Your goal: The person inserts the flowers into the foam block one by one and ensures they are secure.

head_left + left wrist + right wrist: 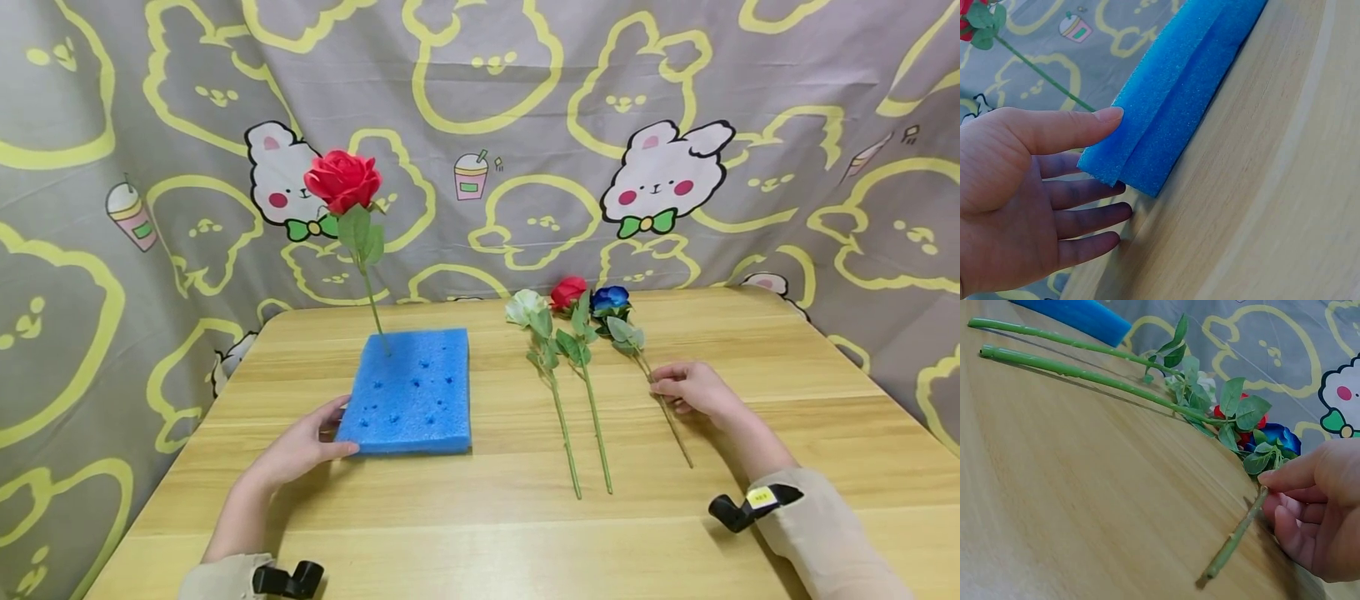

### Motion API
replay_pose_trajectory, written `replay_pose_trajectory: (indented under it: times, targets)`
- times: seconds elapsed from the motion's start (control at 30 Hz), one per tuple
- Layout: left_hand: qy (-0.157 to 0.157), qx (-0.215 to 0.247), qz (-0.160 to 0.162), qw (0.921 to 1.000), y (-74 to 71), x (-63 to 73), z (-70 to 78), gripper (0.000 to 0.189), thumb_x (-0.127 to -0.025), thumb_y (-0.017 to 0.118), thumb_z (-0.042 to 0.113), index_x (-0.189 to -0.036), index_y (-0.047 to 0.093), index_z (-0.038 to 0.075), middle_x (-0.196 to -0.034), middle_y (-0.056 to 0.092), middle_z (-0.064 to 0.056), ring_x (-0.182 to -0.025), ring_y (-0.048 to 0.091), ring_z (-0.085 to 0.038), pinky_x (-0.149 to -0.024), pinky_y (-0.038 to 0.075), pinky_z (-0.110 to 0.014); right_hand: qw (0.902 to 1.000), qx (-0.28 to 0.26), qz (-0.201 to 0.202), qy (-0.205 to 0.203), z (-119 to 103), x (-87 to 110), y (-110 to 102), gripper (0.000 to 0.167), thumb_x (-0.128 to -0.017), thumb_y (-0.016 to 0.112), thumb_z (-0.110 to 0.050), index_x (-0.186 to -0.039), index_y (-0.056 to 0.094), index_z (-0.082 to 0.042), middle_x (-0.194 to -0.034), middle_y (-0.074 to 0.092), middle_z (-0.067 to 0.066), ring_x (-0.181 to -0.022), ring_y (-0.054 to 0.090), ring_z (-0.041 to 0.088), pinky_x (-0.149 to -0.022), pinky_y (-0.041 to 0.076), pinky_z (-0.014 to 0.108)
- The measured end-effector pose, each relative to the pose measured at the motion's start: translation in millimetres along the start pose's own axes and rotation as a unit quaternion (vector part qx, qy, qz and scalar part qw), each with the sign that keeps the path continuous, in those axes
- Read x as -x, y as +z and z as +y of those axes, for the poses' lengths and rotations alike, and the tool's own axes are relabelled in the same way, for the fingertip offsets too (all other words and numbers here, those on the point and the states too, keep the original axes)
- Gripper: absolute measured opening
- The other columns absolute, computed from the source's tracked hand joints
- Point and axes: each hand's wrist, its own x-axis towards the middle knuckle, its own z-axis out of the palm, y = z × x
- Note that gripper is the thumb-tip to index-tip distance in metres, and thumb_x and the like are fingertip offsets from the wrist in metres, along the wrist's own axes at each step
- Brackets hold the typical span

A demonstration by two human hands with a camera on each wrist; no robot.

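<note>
A blue foam block [412, 392] with several small holes lies on the table, and one red rose [343, 182] stands upright in its far left part. My left hand [303, 446] grips the block's near left corner, thumb [1094, 125] on top and index finger at the side; the other fingers spread below. At the right, my right hand [697, 390] pinches the stem [1235, 537] of a blue rose [611, 300] between thumb and fingers. This rose lies slanted, its bloom toward the back. Left of it lie a second red rose [568, 293] and a white rose [527, 307].
The wooden table [495, 533] reaches back to a grey curtain [517, 83] with yellow cartoon outlines. Both loose green stems lie between the block and my right hand, ends toward me. Black camera mounts [288, 579] sit on my sleeves.
</note>
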Motion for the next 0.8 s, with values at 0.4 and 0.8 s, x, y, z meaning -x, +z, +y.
replay_pose_trajectory:
  times: [0.4, 0.8]
  targets:
    - [0.009, -0.003, -0.001, 1.0, -2.1, -0.4, 1.4, 0.081, -0.083, 0.069, 0.028, -0.142, 0.025, -0.007, -0.129, 0.045, -0.028, -0.116, 0.044, -0.042, -0.096, 0.034, -0.057, 0.9893, -0.136, -0.053, -0.002, -6.8, 4.4, -0.9, 0.028, -0.092, 0.055, -0.009, -0.11, 0.047, 0.011, -0.082, 0.056, 0.002, -0.068, 0.053, 0.008, -0.058, 0.05, 0.022]
    - [0.006, 0.0, -0.001, 1.0, -1.2, -2.1, -1.6, 0.082, -0.082, 0.07, 0.028, -0.142, 0.025, -0.006, -0.129, 0.045, -0.028, -0.117, 0.043, -0.042, -0.097, 0.033, -0.057, 0.9805, -0.181, -0.066, -0.037, -11.6, 10.4, -2.2, 0.037, -0.093, 0.054, -0.009, -0.115, 0.04, 0.017, -0.086, 0.055, 0.007, -0.071, 0.055, 0.01, -0.065, 0.052, 0.023]
